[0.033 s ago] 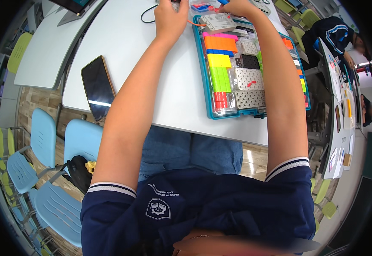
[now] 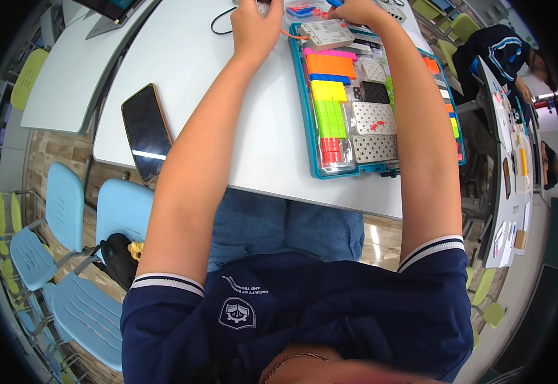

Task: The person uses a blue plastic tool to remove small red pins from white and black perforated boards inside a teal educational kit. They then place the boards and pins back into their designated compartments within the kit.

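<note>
At the top edge, my left hand is closed round a small grey piece with dark spots, mostly hidden by the fingers. My right hand pinches a blue stick-like piece; the frame cuts off its far end. Just below the hands, a white electronic box with an orange-red cable rests on the upper part of a teal-edged organizer case. Inside the case are orange, yellow and lime green blocks, plus perforated white plates. My right forearm covers part of it.
A small clear tray of blue and red pieces stands between my hands. Left of my left forearm, a dark phone lies on the white table. Blue chairs stand at left. A person leans over another table at right.
</note>
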A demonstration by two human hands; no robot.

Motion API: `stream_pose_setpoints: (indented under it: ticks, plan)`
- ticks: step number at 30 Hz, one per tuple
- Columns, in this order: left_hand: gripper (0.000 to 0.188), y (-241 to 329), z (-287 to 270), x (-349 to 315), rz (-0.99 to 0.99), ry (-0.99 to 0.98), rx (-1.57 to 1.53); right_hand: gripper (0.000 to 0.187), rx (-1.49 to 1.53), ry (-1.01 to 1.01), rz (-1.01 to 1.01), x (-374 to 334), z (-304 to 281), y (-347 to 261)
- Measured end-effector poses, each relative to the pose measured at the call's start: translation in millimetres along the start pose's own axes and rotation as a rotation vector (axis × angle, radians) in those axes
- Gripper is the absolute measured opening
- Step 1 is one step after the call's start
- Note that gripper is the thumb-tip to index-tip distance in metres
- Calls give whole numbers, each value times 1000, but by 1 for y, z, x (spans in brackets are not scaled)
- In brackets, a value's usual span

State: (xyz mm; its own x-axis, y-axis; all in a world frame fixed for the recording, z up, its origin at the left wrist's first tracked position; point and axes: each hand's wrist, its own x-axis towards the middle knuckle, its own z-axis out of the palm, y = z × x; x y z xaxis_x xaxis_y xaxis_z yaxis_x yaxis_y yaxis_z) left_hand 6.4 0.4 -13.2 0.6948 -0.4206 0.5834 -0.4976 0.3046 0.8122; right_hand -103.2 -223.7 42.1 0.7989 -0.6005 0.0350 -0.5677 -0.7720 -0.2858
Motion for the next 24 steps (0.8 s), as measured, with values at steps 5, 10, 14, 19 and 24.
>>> stream_pose_setpoints:
  ticks: [5,10,14,19,24]
  plan:
    - [41,-23,8,15,-172,9,-208,39,72,-31,-3,-3,1,0]
    - [51,-37,12,25,-302,-162,-438,40,62,8,-28,-6,-7,-1]
    - [54,-39,13,26,-310,-169,-480,41,79,11,-98,-5,-4,-2]
    - [55,-40,11,28,-400,-178,-510,34,40,102,-201,0,5,-2]
    - [49,-43,6,30,-450,-238,-582,30,-20,97,-240,6,9,0]
